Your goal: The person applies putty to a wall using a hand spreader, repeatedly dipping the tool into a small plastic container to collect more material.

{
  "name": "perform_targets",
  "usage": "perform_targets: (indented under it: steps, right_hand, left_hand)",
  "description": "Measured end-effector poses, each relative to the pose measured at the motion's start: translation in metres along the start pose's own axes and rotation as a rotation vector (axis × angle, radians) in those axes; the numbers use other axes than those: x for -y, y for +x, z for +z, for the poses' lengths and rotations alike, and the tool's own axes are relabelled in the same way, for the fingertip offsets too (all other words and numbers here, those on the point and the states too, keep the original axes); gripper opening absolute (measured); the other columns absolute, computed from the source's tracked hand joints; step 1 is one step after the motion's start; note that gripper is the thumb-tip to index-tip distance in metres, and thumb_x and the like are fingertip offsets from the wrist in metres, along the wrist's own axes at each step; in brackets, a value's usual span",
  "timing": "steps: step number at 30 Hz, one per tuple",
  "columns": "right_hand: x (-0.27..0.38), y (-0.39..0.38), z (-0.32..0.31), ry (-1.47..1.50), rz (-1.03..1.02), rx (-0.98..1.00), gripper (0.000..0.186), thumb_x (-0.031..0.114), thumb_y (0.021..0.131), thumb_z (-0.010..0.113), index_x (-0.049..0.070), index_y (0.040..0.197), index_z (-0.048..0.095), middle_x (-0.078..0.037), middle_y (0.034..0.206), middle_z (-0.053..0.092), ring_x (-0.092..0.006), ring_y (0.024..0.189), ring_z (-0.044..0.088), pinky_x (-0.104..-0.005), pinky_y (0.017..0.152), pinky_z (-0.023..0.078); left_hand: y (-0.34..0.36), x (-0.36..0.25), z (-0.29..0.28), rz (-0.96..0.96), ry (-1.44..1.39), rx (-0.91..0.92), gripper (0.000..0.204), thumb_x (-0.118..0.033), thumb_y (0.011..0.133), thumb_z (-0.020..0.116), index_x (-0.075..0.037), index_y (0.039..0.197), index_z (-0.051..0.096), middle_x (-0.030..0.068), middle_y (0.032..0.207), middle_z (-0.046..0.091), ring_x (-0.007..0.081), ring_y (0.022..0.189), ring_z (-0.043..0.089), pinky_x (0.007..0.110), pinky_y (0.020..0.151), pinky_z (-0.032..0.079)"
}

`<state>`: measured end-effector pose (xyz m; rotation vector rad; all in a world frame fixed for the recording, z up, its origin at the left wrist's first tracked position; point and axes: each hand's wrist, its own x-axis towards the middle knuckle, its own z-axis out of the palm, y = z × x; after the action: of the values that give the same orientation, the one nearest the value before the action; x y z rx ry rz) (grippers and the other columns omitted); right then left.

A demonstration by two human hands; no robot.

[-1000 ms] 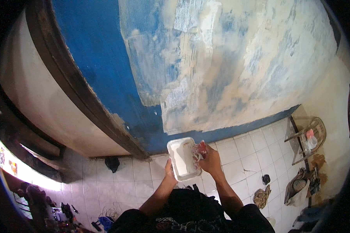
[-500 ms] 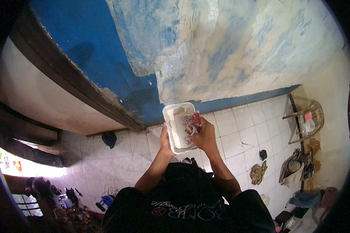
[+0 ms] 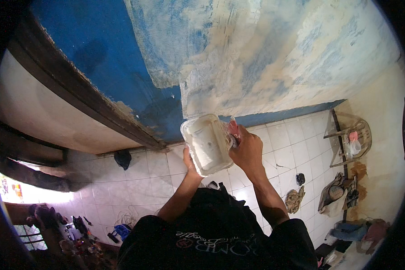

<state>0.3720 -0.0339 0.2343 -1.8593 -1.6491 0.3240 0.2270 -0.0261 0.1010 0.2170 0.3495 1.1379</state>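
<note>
My left hand point(image 3: 191, 163) grips a white rectangular plastic tub point(image 3: 223, 140) by its left side. White paste point(image 3: 206, 150) coats the inside of the tub. Closed around a red putty spreader point(image 3: 233, 129) smeared with white paste is my right hand point(image 3: 249, 152), just at the tub's right rim. The spreader appears nearly edge-on, and my fingers hide part of it. Ahead rises a wall point(image 3: 238, 58) patched with whitish and beige filler over blue paint.
A dark wooden beam point(image 3: 85, 92) runs along the left of the wall. On the tiled floor lie a black bag point(image 3: 123, 159) and a crumpled cloth point(image 3: 294, 200). A chair point(image 3: 362, 139) bearing a pink-and-white item stands at the right, with clothes point(image 3: 360, 231) heaped below it.
My right hand has moved right with the spreader, from over the tub's paste to its right rim. The spreader has turned edge-on, and the tub has shifted slightly left, showing more of its inside.
</note>
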Motion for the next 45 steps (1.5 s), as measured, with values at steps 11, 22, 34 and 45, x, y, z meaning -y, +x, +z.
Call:
perform_targets:
  steps: [11, 22, 34, 45]
  right_hand:
    - [-0.009, 0.017, 0.013, -0.071, -0.085, 0.005, 0.021, 0.003, 0.073, 0.060, 0.008, 0.094, 0.064, -0.018, 0.075, 0.064, -0.0407, 0.069, 0.061, -0.0454, 0.057, 0.048]
    - [0.006, 0.014, 0.024, -0.054, -0.100, 0.008, 0.016, 0.004, 0.066, 0.064, 0.004, 0.081, 0.062, -0.019, 0.067, 0.060, -0.0410, 0.066, 0.060, -0.0456, 0.057, 0.047]
    - [-0.026, 0.012, 0.020, 0.150, 0.139, 0.206, 0.032, 0.001, 0.068, 0.060, 0.000, 0.100, 0.059, -0.024, 0.085, 0.065, -0.0422, 0.082, 0.064, -0.0469, 0.068, 0.049]
    - [-0.039, 0.008, 0.005, 0.055, 0.119, 0.113, 0.031, 0.001, 0.064, 0.067, -0.003, 0.093, 0.058, -0.024, 0.075, 0.064, -0.0392, 0.070, 0.065, -0.0391, 0.059, 0.050]
  left_hand:
    - [0.008, 0.012, -0.012, 0.000, -0.316, 0.071, 0.065, -0.048, 0.090, 0.046, -0.008, 0.140, 0.041, 0.0162, 0.135, 0.051, 0.0354, 0.121, 0.052, 0.050, 0.104, 0.040]
    - [0.005, 0.001, -0.045, -0.106, -0.070, -0.049, 0.070, -0.047, 0.085, 0.052, -0.003, 0.138, 0.041, 0.0177, 0.131, 0.053, 0.0354, 0.119, 0.052, 0.050, 0.103, 0.040]
    - [0.006, -0.013, 0.013, -0.132, -0.006, -0.143, 0.073, -0.055, 0.083, 0.049, -0.008, 0.139, 0.042, 0.0167, 0.132, 0.052, 0.0366, 0.119, 0.051, 0.053, 0.101, 0.040]
    - [-0.001, -0.005, 0.020, -0.219, 0.099, -0.216, 0.076, -0.054, 0.081, 0.048, -0.008, 0.140, 0.040, 0.0171, 0.132, 0.051, 0.0357, 0.118, 0.052, 0.050, 0.100, 0.041]
